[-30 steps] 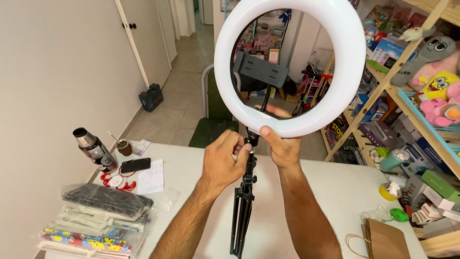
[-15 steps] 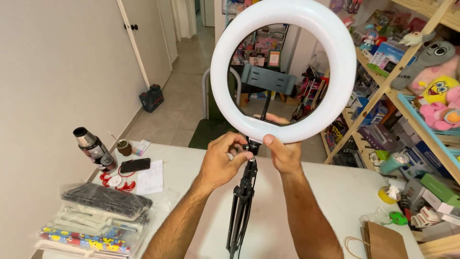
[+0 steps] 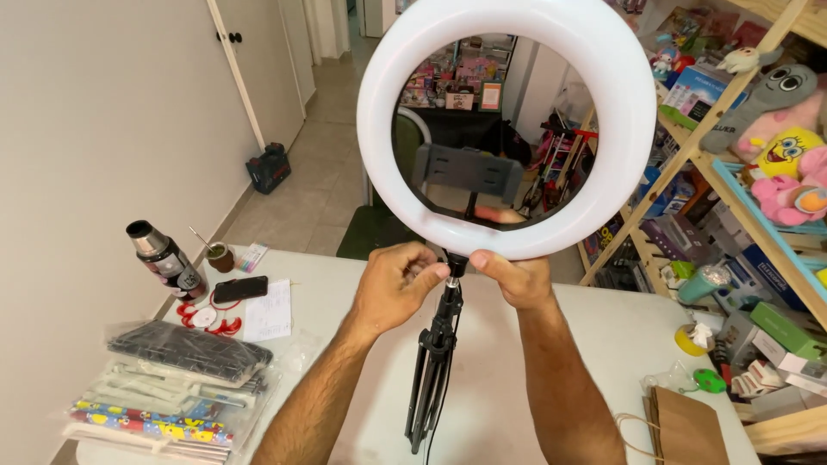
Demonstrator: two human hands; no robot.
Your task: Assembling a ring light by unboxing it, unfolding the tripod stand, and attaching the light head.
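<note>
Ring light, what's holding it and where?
Both hands grip the ring light at its bottom: left hand on the joint atop the black stand, right hand under the rim.

One ring light [image 3: 506, 129], one black tripod [image 3: 433, 370], one thermos [image 3: 165, 258], one phone [image 3: 240, 288], one paper bag [image 3: 685, 426].

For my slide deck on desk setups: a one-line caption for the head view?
Both hands, left and right, grip the joint beneath a white ring light on its black tripod.
</note>
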